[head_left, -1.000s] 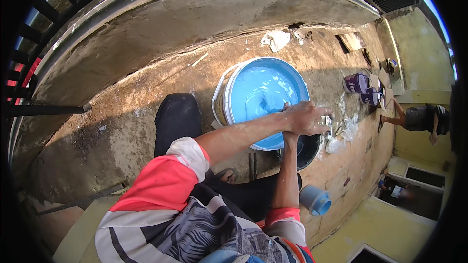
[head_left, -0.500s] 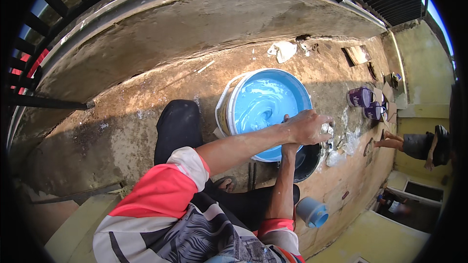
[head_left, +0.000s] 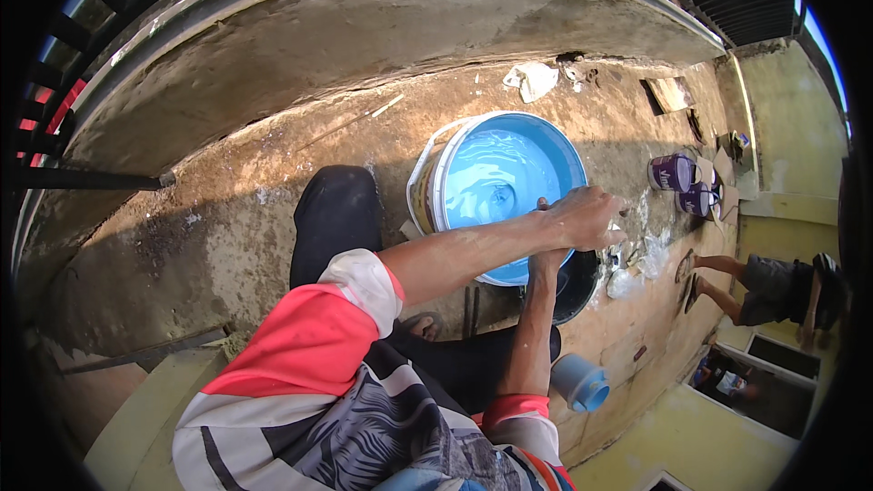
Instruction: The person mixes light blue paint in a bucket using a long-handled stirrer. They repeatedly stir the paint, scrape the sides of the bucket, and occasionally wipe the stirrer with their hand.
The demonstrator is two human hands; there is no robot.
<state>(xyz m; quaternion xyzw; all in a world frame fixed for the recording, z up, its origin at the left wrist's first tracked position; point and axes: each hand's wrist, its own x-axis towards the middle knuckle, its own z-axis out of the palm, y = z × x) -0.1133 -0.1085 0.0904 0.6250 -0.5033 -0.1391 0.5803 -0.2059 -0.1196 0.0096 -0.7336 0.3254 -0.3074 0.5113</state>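
A large white bucket (head_left: 443, 184) holds light blue paint (head_left: 500, 168), its surface rippled around a small swirl. Over the bucket's near right rim, my left hand (head_left: 587, 218) is closed in a fist, with pale smears on the knuckles. My right hand (head_left: 548, 259) sits just below, crossed under my left wrist and mostly covered by it; its thumb shows above the wrist. Both hands appear gripped around something whose shape is hidden. Right beside the bucket stands a black tub (head_left: 577, 286), partly behind my right hand.
A blue plastic container (head_left: 580, 384) lies near my right knee. Crumpled clear plastic (head_left: 627, 282) is on the ground past the tub. Purple paint cans (head_left: 671, 173) stand farther right, near another person (head_left: 773, 291). A white rag (head_left: 531, 82) lies by the low wall (head_left: 382, 45).
Both hands have shifted slightly right and up with the paint's swirl altered in shape. At the right, the other person has taken a step, legs now apart.
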